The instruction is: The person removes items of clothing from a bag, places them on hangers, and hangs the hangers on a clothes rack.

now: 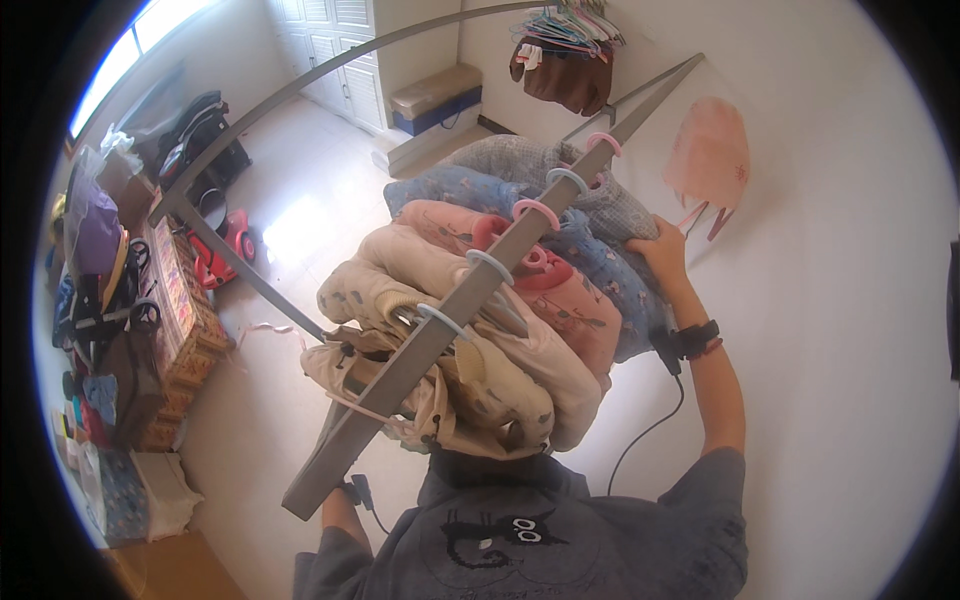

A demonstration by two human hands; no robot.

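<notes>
At the right of the row of clothes, my right hand [664, 246] pinches the shoulder of a grey checked padded garment [487, 157]. My left hand is hidden below the metal rail [420, 349]; only its forearm [343, 514] shows. Beside the checked garment hang a blue floral padded garment [450, 189] and a pink padded top [574, 319] with a red collar. Nearer me are a cream padded garment [559, 367], a beige patterned one [517, 405] and a tan jacket [439, 427]. Pink and pale blue hanger hooks [536, 210] loop over the rail.
A pink bag [709, 154] hangs on the right wall. Many hangers [570, 34] and a brown garment [566, 75] hang at the far end. On the left are a red ride-on toy [225, 251], a patterned wooden bench [176, 330] and a folded stroller [202, 142]. A curved metal bar [300, 79] crosses above.
</notes>
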